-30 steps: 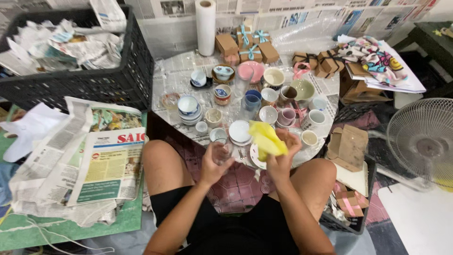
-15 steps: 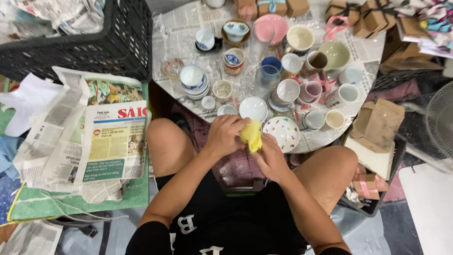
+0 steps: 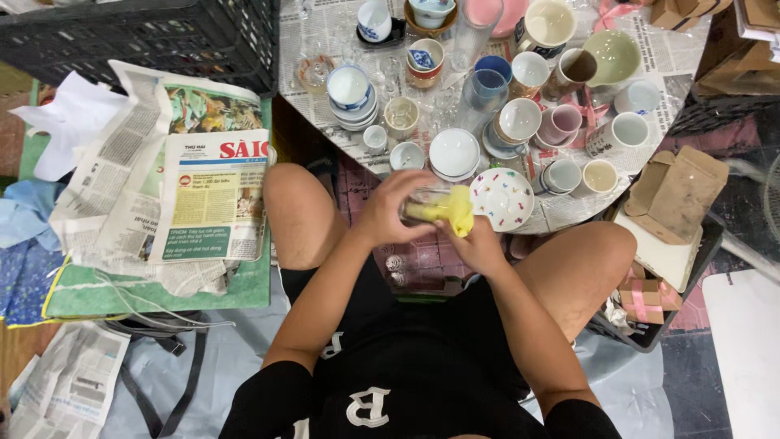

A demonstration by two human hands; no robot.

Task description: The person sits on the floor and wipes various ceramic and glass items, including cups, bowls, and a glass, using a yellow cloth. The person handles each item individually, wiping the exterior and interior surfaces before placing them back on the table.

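Cups and bowls [image 3: 520,120] crowd a newspaper-covered table [image 3: 325,32]. A speckled saucer [image 3: 502,199] sits near its edge. Folded newspapers [image 3: 213,195] lie beside a black crate [image 3: 146,36].

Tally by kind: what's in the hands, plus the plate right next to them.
glass, in left hand: 1
yellow cloth, in right hand: 1
spotted plate, on the table: 1
Total: 3
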